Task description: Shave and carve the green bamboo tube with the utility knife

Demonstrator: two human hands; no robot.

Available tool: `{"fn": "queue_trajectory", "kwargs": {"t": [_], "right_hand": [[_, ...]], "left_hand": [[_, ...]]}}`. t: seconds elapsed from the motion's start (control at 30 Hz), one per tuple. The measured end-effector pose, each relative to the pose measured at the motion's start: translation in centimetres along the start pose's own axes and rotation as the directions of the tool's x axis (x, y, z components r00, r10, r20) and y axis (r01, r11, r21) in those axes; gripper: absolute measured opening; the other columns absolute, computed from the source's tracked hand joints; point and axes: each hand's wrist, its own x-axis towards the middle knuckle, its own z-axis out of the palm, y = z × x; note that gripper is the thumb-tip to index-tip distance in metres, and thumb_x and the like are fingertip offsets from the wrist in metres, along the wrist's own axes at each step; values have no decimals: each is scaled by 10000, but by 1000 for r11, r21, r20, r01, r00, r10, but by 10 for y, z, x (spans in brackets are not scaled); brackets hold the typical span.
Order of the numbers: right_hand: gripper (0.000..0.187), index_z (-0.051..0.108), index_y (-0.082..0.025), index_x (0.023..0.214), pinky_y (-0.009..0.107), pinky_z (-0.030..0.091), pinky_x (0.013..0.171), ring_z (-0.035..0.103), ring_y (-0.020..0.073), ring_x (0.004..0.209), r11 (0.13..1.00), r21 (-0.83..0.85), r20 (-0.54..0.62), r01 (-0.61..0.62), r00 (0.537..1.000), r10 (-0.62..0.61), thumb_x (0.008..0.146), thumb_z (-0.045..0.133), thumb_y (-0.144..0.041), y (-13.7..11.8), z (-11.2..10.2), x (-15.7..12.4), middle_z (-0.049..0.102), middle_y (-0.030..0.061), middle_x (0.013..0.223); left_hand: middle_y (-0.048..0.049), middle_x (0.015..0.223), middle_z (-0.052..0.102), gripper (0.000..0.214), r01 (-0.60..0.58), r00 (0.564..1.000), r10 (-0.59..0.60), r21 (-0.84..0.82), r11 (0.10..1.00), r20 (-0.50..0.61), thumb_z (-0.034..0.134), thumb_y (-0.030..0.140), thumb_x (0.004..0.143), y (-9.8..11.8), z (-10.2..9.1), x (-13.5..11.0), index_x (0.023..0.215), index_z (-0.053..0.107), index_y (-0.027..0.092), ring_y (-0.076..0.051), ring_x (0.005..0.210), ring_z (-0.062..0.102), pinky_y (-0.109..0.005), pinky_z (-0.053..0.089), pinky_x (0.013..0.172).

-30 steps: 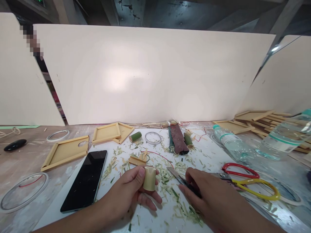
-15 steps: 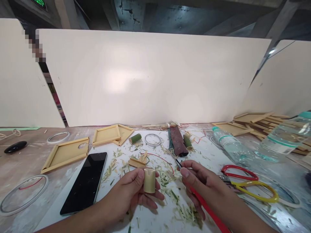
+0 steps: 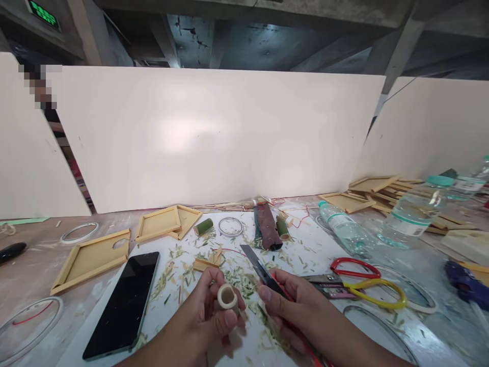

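A short hollow piece of bamboo (image 3: 228,296) sits in my left hand (image 3: 206,311), its fingers and thumb closed round it. The open end tilts up toward me, showing a thick pale rim with a small notch. My right hand (image 3: 292,306) grips a red utility knife (image 3: 272,279), its blade out and angled up to the left. The blade is apart from the bamboo. Under both hands, green and pale shavings (image 3: 250,280) lie scattered over a white board (image 3: 171,316). Small wooden strips (image 3: 206,263) lie just beyond my left hand.
A phone (image 3: 122,306) lies at left, near wooden frames (image 3: 91,257). Red-and-yellow-handled scissors (image 3: 355,285) are right of my right hand. Water bottles (image 3: 414,214) stand or lie farther right. Green bamboo pieces (image 3: 204,227) and a brown roll (image 3: 269,229) lie ahead, before a white panel (image 3: 229,137).
My left hand has turned the bamboo so its open end faces me. The knife blade now shows more fully, pointing up-left. The view has shifted to the right and tilted up a little.
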Motion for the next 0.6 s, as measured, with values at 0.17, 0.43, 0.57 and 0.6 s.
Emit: {"fn": "queue_trajectory", "kwargs": {"t": [0.17,0.43,0.57,0.6], "right_hand": [[629,576,-231,972,154,290,352,326,59,383,1000,-5,109,-8,994,8,784,793,-791,2,4,-2,432,-144,487],[632,549,-230,868,148,250,320,322,33,316,998,62,235,19,971,-33,860,649,-854,16,23,-13,465,-128,493],[598,544,-238,857,147,261,297,325,48,307,997,76,242,7,970,-25,904,616,-830,17,25,-16,464,-126,475],[585,558,-236,868,147,267,297,332,51,307,997,79,241,4,970,-23,916,609,-817,16,25,-16,468,-124,480]], "left_hand": [[84,768,487,670,90,994,-83,126,988,-66,863,607,798,6,16,-4,1261,536,250,-60,572,342,-209,259,482],[30,814,572,416,89,996,-90,98,991,7,676,590,972,-2,46,-23,1099,505,233,-91,648,431,-220,275,563],[-37,929,667,351,207,978,-208,-71,976,-4,781,428,920,9,51,-35,1102,586,201,-133,787,588,-237,416,664],[-60,963,683,323,214,976,-217,-97,972,-22,795,385,906,14,51,-36,1081,610,187,-155,849,624,-250,452,694]]}}
